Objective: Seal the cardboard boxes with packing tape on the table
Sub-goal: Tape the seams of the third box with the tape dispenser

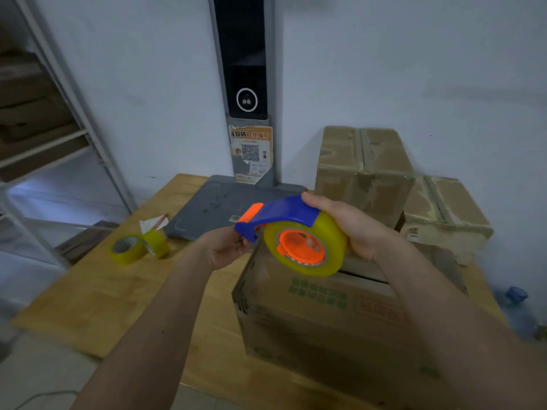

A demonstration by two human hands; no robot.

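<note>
A blue and orange tape dispenser (278, 213) with a yellowish roll of tape (307, 247) is held above a cardboard box (325, 315) on the wooden table (118, 297). My right hand (352, 223) grips the roll and the dispenser from the right, thumb on the blue cover. My left hand (228, 247) pinches at the dispenser's front end, by the blue tip. The box's top flaps show a dark gap along the seam. Two taped cardboard boxes (364, 170) (444, 214) stand behind it by the wall.
Two loose rolls of yellowish tape (139, 245) lie on the table's left part. A grey scale platform (216, 205) with a tall pillar (245, 84) stands at the back. Metal shelving (44, 128) with cartons is at the left. A blue-capped bottle (516, 294) lies at the right.
</note>
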